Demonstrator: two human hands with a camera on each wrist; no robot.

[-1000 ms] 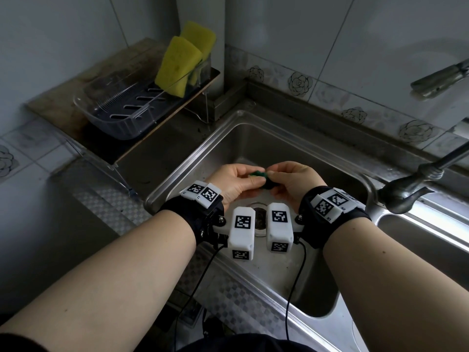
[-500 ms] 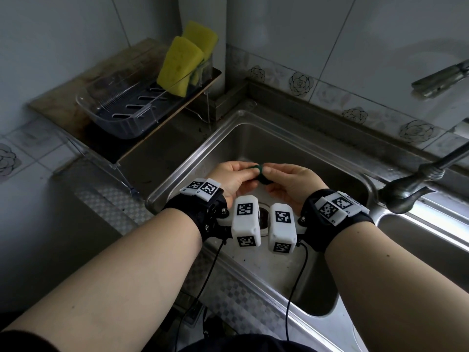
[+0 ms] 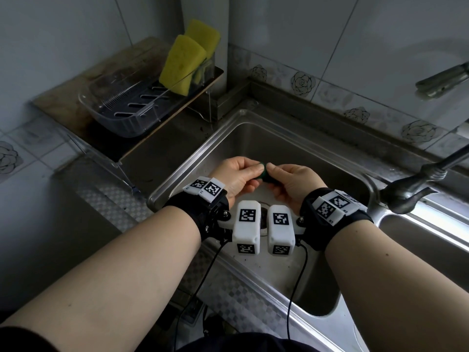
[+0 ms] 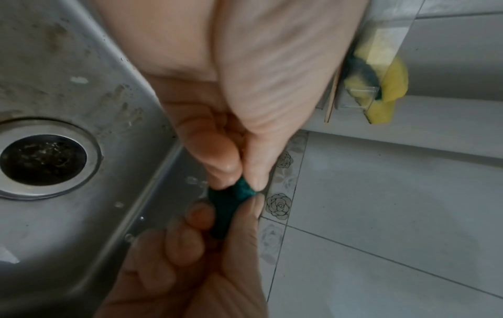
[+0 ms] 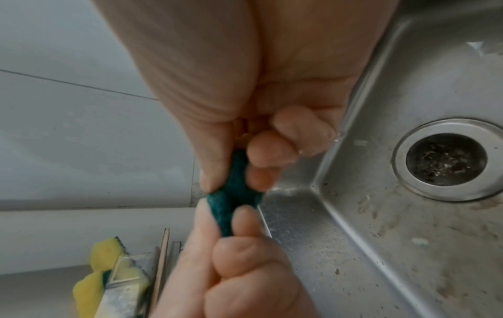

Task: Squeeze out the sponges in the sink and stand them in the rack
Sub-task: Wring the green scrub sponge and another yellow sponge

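Over the steel sink both my hands hold one sponge, wrung into a tight roll, so only its dark green scouring side shows. My left hand pinches one end between thumb and fingers and my right hand pinches the other, thumbs nearly touching. The left wrist view has the green roll between both sets of fingers, and so does the right wrist view. Two yellow sponges stand upright at the far end of the clear rack.
The rack sits on a raised shelf at the sink's back left corner. The drain lies below my wrists. A metal tap reaches in from the right, over a second basin.
Both hands keep their hold on the sponge and have edged slightly away from me. Less green shows between them than a second ago.
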